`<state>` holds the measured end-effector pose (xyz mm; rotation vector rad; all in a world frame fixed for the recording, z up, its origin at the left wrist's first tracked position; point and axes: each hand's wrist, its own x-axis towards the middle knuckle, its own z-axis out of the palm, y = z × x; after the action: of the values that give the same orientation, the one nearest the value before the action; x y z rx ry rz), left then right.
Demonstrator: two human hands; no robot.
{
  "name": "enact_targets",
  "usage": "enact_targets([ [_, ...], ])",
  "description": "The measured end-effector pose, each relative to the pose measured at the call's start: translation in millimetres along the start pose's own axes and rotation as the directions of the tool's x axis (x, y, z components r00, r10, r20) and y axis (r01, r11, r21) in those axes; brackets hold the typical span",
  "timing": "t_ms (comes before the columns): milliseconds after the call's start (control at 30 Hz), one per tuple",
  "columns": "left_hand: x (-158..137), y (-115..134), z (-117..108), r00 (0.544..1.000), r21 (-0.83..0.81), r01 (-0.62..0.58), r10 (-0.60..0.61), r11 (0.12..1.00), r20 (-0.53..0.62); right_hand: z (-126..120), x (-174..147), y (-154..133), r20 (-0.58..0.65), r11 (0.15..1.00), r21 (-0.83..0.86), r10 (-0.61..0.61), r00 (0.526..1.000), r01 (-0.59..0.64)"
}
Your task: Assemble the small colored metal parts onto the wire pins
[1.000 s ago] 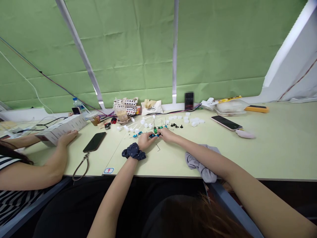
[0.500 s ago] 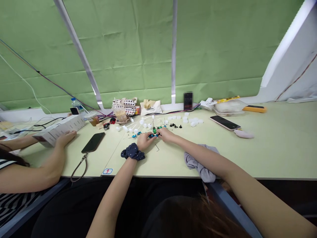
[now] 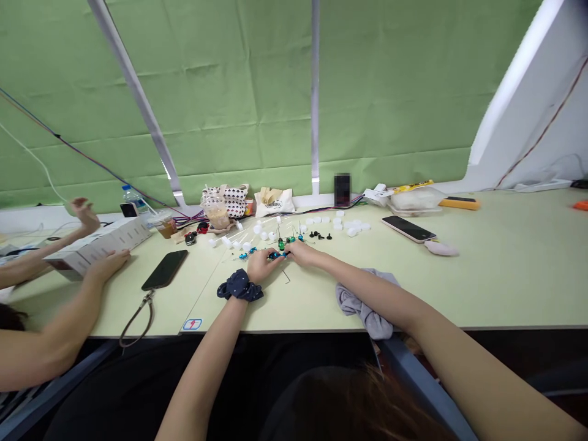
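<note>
In the head view, the left hand [image 3: 261, 264], ringed at the wrist by a dark, gathered cloth scrunchie [image 3: 239, 286] with pale dots, grips a small, shiny blue piece [image 3: 275, 256] low over the pale, smooth worktop [image 3: 312, 306]. The right hand [image 3: 301, 252] is bunched at the piece's other end (whether it pinches that or something tiny and dark, I cannot tell). Just beyond stands a glossy green part [image 3: 281, 244]; nearer lies a thin, L-shaped rod [image 3: 287, 277]. Stubby white caps [image 3: 352, 232] and black knobs [image 3: 321, 236] are scattered behind; soft grey cloth [image 3: 362, 306] lies crumpled under the right forearm.
</note>
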<state>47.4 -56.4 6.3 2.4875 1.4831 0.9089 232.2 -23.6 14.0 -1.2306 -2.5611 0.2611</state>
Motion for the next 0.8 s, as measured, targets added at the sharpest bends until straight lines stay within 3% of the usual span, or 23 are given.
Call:
enact_targets([
  [233, 1.5, 5.1, 1.1, 1.0, -0.068, 0.017, -0.017, 0.998, 0.002, -11.1, -9.2, -12.8, -0.03, 0.994, 0.014, 0.106, 0.994, -0.106],
  [467, 1.6, 9.1, -2.5, 0.998, -0.248, 0.04, -0.029, 0.968, 0.047, -6.6, -7.2, -10.6, -0.07, 0.994, -0.074, 0.074, 0.995, -0.079],
  [600, 1.2, -1.5, 1.7, 0.997, -0.167, 0.063, -0.071, 0.984, -0.043, -3.9, -2.1, -5.0, -0.017, 0.999, -0.047, -0.003, 1.0, 0.003],
  [800, 1.5, -2.5, 3.5, 0.996, -0.051, 0.031, -0.035, 0.998, -0.082, -9.4, -3.7, -8.3, 0.001, 0.996, 0.029, 0.089, 0.996, -0.089],
])
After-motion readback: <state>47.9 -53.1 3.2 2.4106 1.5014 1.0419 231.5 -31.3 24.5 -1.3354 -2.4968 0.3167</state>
